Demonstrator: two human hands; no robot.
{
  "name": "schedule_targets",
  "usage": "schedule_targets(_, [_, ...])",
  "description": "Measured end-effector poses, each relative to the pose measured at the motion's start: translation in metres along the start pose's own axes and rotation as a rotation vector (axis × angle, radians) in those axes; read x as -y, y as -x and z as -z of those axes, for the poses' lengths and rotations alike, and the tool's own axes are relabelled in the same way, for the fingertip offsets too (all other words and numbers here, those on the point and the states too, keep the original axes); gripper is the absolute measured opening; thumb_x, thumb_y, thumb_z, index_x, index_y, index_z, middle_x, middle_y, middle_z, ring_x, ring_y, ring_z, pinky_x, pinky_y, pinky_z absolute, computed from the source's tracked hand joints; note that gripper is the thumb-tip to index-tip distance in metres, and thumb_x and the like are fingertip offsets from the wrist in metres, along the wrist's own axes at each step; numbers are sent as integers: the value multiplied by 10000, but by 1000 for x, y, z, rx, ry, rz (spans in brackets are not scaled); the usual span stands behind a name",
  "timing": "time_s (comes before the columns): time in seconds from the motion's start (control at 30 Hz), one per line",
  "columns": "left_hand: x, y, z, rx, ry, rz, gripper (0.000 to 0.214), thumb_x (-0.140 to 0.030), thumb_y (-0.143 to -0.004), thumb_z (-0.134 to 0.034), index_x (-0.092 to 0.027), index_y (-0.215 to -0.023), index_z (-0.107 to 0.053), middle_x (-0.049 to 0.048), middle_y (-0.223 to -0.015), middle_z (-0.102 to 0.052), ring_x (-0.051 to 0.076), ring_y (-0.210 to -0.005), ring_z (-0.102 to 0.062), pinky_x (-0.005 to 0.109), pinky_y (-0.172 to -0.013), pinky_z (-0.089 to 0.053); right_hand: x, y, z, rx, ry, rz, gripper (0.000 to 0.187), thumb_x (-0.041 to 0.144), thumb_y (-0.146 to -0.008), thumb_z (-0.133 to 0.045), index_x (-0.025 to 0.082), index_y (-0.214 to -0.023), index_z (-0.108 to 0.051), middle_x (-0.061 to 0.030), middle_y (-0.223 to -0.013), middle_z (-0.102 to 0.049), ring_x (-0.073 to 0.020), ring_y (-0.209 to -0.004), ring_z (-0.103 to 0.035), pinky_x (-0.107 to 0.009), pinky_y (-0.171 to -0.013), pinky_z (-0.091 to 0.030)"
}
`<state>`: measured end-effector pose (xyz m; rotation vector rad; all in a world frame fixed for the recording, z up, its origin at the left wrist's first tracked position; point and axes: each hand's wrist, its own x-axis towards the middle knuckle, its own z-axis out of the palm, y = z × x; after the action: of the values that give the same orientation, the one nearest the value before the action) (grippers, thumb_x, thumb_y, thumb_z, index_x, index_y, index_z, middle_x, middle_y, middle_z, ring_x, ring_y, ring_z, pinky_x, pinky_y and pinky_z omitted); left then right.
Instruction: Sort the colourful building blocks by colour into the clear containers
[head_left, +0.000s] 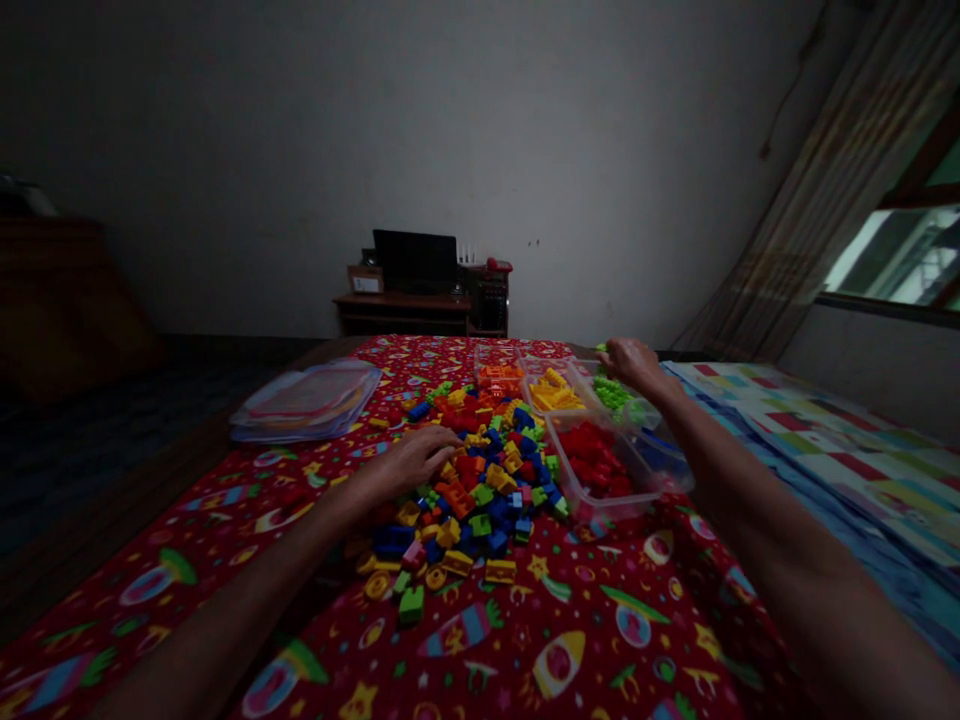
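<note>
A heap of mixed toy building bricks (480, 490) in yellow, blue, red, orange and green lies on a red patterned cloth (510, 640). My left hand (424, 455) rests at the heap's left side, fingers stretched over the bricks and thumb apart. My right hand (631, 362) is raised over the far right of a clear divided box (600, 508), fingers closed on a small green brick (601, 348). Inside the box, red bricks (596, 460), yellow bricks (555, 392), orange bricks (500, 378), green bricks (613, 398) and blue bricks (660, 450) sit in separate compartments; my right arm partly hides the blue ones.
Stacked clear plastic lids or sheets (307, 400) lie on the cloth at left. A checked quilt (817, 440) spreads out at right. Farther back, a small desk (405, 305) with a dark monitor (415, 262) stands against the wall. A curtain (795, 210) hangs beside the window.
</note>
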<state>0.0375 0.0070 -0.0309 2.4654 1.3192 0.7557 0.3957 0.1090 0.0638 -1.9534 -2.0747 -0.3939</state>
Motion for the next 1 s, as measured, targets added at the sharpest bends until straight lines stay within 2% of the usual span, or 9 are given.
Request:
schedule_targets(0.13, [4,0,-3,-3,-9,-10,354,-395,-846,-420,-191,-924,-699,106,-1041,-700,241,-998,-624,355,-943,-447,-13,-16,-9,109,67,-27,406,399,-901,-463,80,-1049,-667,-229,-1074,-654,-261,-925,-623,-291,-685,-419])
schedule_targets(0.23, [5,0,-1,24,-47,-18,370,-385,-856,-404,-186,-959,-699,98,-1048,-702,228,-990,-630,335,-926,-455,7,-6,-8,35,-20,59,385,375,-909,-447,110,-1096,-656,-189,-1036,-674,-229,-888,-626,-274,-676,-408])
schedule_targets(0.4, [-1,1,6,24,-62,36,366,-339,-849,-402,-172,-974,-703,92,-1008,-712,224,-933,-650,323,-861,-481,68,44,3,-18,-312,369,277,273,-893,-467,148,-1013,-684,-95,-822,-696,-145,-690,-593,-241,-612,-366])
schedule_targets(0.47, [-2,2,8,20,-51,37,349,-315,-830,-422,-168,-971,-706,93,-1008,-713,227,-934,-650,326,-859,-482,89,67,4,61,-354,479,228,211,-864,-497,161,-981,-686,-73,-794,-684,-135,-666,-575,-238,-597,-356])
schedule_targets(0.6, [0,1,7,20,-50,50,317,-223,-755,-472,-185,-956,-714,72,-1006,-718,216,-930,-653,318,-877,-477,113,101,-5,214,-226,523,193,172,-823,-542,163,-951,-685,-98,-817,-663,-169,-708,-569,-262,-607,-359])
schedule_targets(0.7, [-1,0,7,9,-63,86,318,-185,-717,-487,-201,-935,-719,54,-979,-725,210,-900,-658,312,-864,-485,119,115,-17,239,-221,543,194,137,-814,-534,133,-953,-668,-132,-891,-650,-195,-798,-569,-282,-685,-393])
schedule_targets(0.8, [-8,-1,8,-59,-40,87,272,-236,-756,-498,-211,-915,-718,51,-964,-723,215,-903,-652,325,-867,-488,120,121,-27,184,-331,570,241,69,-784,-519,114,-988,-640,-132,-952,-626,-193,-891,-550,-288,-786,-402])
schedule_targets(0.9, [-19,-3,7,-136,15,-1,261,-287,-798,-502,-200,-935,-707,73,-997,-709,224,-946,-638,343,-890,-481,118,120,-34,168,-402,545,304,18,-750,-500,112,-1009,-629,-107,-925,-616,-177,-891,-539,-269,-791,-395])
schedule_targets(1.0, [-30,-4,0,-92,57,-128,252,-280,-816,-522,-192,-976,-695,86,-1024,-696,220,-976,-625,349,-908,-474,115,117,-33,208,-436,525,316,16,-728,-496,126,-986,-641,-68,-832,-614,-155,-786,-533,-242,-699,-382])
